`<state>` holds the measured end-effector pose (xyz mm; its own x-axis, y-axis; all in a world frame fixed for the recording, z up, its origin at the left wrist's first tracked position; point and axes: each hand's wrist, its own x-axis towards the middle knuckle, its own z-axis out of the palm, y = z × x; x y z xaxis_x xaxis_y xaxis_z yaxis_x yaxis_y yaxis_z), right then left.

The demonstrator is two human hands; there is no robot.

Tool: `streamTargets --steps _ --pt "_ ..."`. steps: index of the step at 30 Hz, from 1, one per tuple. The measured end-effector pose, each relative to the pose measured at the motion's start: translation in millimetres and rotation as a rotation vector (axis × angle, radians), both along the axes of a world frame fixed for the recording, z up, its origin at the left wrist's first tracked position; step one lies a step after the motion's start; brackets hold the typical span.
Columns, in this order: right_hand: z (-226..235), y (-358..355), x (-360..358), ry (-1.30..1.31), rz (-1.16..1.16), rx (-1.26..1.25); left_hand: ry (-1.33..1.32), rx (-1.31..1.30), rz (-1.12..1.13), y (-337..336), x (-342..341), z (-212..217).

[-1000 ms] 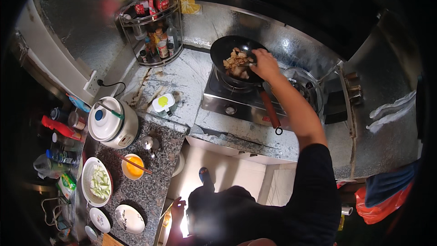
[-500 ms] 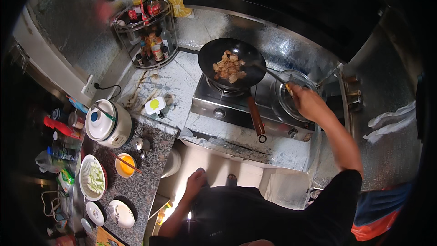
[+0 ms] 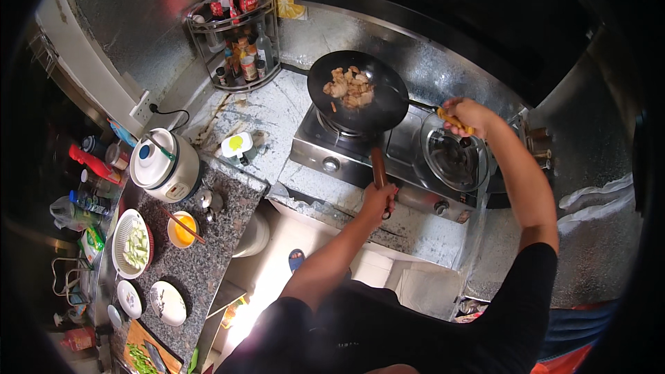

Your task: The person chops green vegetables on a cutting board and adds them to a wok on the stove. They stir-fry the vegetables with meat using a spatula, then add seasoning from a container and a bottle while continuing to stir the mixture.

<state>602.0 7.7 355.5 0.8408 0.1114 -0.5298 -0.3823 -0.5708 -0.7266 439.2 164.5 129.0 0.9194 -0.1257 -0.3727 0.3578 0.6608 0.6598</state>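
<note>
My left hand (image 3: 379, 201) is closed round the end of the brown wok handle (image 3: 378, 163). The black wok (image 3: 384, 86) stands tilted over the left burner, with browned pieces of meat (image 3: 352, 88) gathered toward its far left side. To the right, my right hand (image 3: 472, 116) grips a spatula (image 3: 457, 123) by its yellow-brown handle. Its dark shaft runs left to the wok's right rim, and I cannot make out its blade. Just below that hand, a clear glass lid (image 3: 454, 163) lies over the right side of the stove.
A steel gas stove (image 3: 312, 152) carries the wok. Bottles fill a corner rack (image 3: 235, 48) behind left. On the granite counter are a rice cooker (image 3: 163, 166), a bowl of beaten egg (image 3: 183, 230), a colander of cut vegetables (image 3: 131, 242) and a cutting board (image 3: 142, 346) with a knife.
My left hand has come up from low beside my body and taken hold of the wok handle. My right hand, with the spatula, has shifted slightly up and the meat has moved in the wok.
</note>
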Motion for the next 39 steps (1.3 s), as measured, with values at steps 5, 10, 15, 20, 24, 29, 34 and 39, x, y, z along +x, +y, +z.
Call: streamTargets --steps 5,10,15,20,24,29,34,39 --pt "-8.2 9.5 22.5 0.092 -0.006 -0.233 0.040 0.205 -0.016 20.7 -15.4 5.4" --pt "-60.6 31.2 81.9 0.210 0.167 -0.208 0.104 0.199 -0.132 53.3 -15.0 19.3" --pt "-54.7 58.7 41.0 -0.669 0.656 -0.667 0.094 0.201 -0.184 74.5 -10.1 19.9" --pt "11.6 62.2 -68.1 -1.016 0.859 -1.223 0.089 0.161 -0.246 81.3 -4.4 25.6" --pt "30.4 57.1 -132.0 -1.084 0.918 -1.334 0.118 0.136 -0.226 89.7 -4.7 31.6" --pt "-36.7 65.9 -99.5 -1.095 0.799 -1.284 0.067 0.081 -0.261 80.1 -5.0 31.4" --pt "-53.1 78.6 -30.0 -0.918 0.624 -1.150 -0.043 0.028 -0.126 81.5 -10.9 10.2" --pt "-20.0 14.5 41.2 -0.403 0.229 -0.628 -0.025 0.145 -0.070 76.2 -20.0 23.0"
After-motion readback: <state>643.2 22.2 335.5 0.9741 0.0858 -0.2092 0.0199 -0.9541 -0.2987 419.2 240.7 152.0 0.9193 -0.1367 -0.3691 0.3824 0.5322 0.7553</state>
